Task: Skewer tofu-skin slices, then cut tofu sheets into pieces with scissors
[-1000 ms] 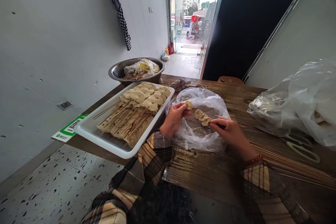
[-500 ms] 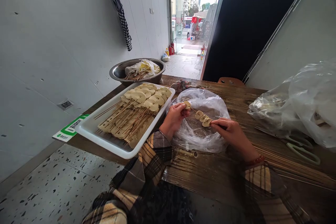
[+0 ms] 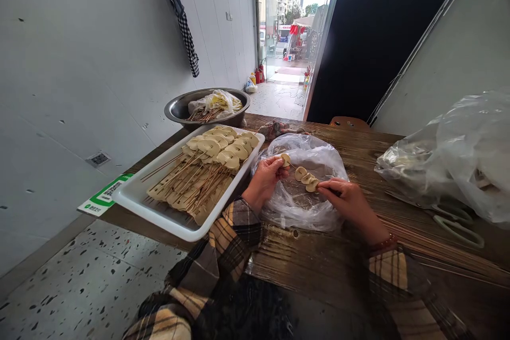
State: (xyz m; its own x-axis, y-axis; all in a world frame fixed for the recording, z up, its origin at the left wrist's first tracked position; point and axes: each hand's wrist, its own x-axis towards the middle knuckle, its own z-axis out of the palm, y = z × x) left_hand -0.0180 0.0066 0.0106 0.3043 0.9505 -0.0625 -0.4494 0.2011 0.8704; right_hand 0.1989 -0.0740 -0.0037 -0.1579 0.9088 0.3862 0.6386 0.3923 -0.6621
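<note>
Between finger and thumb, my left hand (image 3: 269, 176) pinches a pale round slice (image 3: 286, 160), at the tip end of a skewer. My right hand (image 3: 350, 203) grips that skewer near several overlapping slices (image 3: 307, 178) threaded on it. What the slices are made of, I cannot tell. Both hands are above an opened clear plastic bag (image 3: 322, 149) lying on the wooden table. Left of my hands, a white tray (image 3: 190, 232) holds skewers of the same slices (image 3: 209, 146), heaped over more pale pieces with thin sticks.
A metal basin (image 3: 175, 116) with sticks and a plastic bag stands behind the tray. To the right lie a large clear bag (image 3: 458, 154), green-handled scissors (image 3: 458, 231) and loose bamboo sticks (image 3: 442, 260). A dark cloth-like bundle (image 3: 277, 129) sits at the table's far side.
The slice in my left hand has turned to show more of its face, and the hand is slightly nearer the skewered slices. The view has shifted a little.
</note>
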